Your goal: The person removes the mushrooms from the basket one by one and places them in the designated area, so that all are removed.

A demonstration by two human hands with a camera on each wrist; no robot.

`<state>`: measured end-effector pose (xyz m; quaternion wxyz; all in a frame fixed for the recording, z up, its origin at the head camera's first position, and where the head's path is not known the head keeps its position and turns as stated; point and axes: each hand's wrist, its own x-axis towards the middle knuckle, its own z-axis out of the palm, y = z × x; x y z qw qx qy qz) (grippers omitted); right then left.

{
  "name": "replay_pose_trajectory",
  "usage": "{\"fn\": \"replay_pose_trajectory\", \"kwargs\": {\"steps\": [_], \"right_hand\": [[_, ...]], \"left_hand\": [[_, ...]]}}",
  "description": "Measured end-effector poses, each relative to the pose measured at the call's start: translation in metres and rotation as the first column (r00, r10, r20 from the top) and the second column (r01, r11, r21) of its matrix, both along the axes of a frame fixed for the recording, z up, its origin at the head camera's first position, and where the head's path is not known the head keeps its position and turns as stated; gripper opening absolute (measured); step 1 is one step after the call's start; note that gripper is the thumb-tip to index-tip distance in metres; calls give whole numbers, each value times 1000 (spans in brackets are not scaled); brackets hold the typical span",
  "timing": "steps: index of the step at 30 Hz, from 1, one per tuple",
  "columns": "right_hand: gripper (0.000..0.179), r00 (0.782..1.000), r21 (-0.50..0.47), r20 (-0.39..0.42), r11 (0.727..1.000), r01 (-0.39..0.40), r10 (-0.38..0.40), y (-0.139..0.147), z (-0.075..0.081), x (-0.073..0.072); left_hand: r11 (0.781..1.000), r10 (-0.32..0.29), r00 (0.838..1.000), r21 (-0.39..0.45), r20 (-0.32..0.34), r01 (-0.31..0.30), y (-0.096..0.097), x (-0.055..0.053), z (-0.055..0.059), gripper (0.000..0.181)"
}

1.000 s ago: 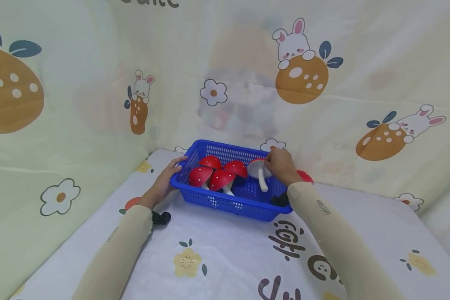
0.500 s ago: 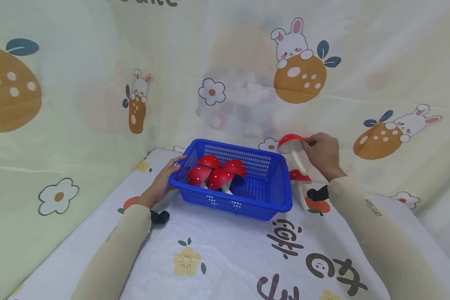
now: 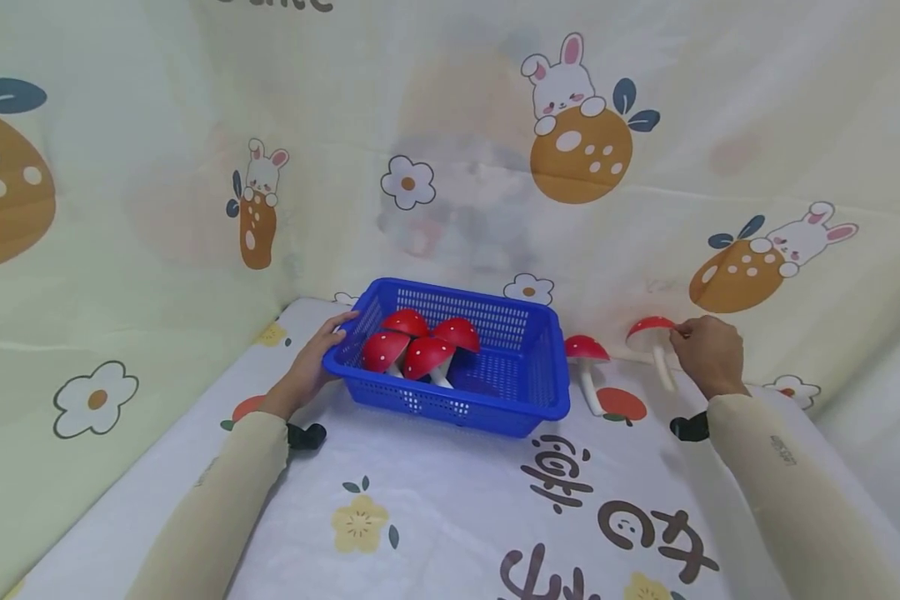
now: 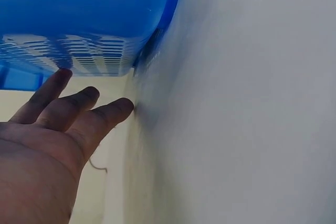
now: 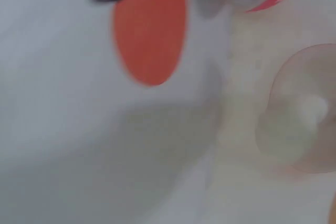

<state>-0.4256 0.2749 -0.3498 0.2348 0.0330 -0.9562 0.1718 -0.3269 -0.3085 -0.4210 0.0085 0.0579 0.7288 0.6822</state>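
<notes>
My right hand [image 3: 708, 354] pinches the cap edge of a toy mushroom [image 3: 660, 354], red with white dots and a pale stem, close over the table's back right. Its pale underside and stem appear blurred in the right wrist view, where the mushroom [image 5: 289, 135] lies at the right edge. My left hand [image 3: 311, 362] touches the left end of a blue plastic basket [image 3: 450, 408]. In the left wrist view, its extended fingers [image 4: 105, 116] reach along the perforated basket wall [image 4: 94, 51]. Several red-capped mushrooms [image 3: 427, 357] cluster in the basket's left half.
Another red-capped mushroom [image 3: 588, 367] leans upright just right of the basket, beside a printed red fruit [image 3: 621, 404]. A patterned curtain [image 3: 450, 125] hangs behind the table. The white printed cloth [image 3: 435, 500] spreads across the front.
My right hand has lifted the mushroom out of the basket's right side, carried it right over the rim and lowered it toward the table. The left hand keeps its place at the basket.
</notes>
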Motion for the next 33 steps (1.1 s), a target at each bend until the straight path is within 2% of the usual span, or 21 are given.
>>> {"fn": "replay_pose_trajectory", "kwargs": {"steps": [3, 7, 15, 23, 27, 30, 33], "right_hand": [[32, 998, 4, 59, 1000, 3, -3, 3, -10, -3], [32, 995, -2, 96, 1000, -4, 4, -4, -18, -2], [31, 982, 22, 191, 1000, -19, 15, -16, -21, 7], [30, 957, 25, 288, 999, -37, 29, -14, -27, 11], [32, 944, 129, 328, 989, -78, 31, -18, -22, 18], [35, 950, 241, 308, 962, -126, 47, -20, -15, 26], [39, 955, 278, 291, 949, -148, 63, -21, -5, 36]], "left_hand": [[1000, 8, 1000, -6, 10, -8, 1, 1, 4, 47], [1000, 11, 1000, -6, 13, -11, 0, 4, 2, 47], [1000, -12, 1000, 7, 2, 12, 0, 1, 0, 47], [1000, 6, 1000, -15, 2, -6, 0, 1, 2, 47], [1000, -2, 1000, -24, -6, 2, 1, 3, 4, 48], [1000, -10, 1000, -25, -15, 10, 2, 5, 5, 49], [1000, -15, 1000, -22, -17, 15, 3, 7, 8, 49]]}}
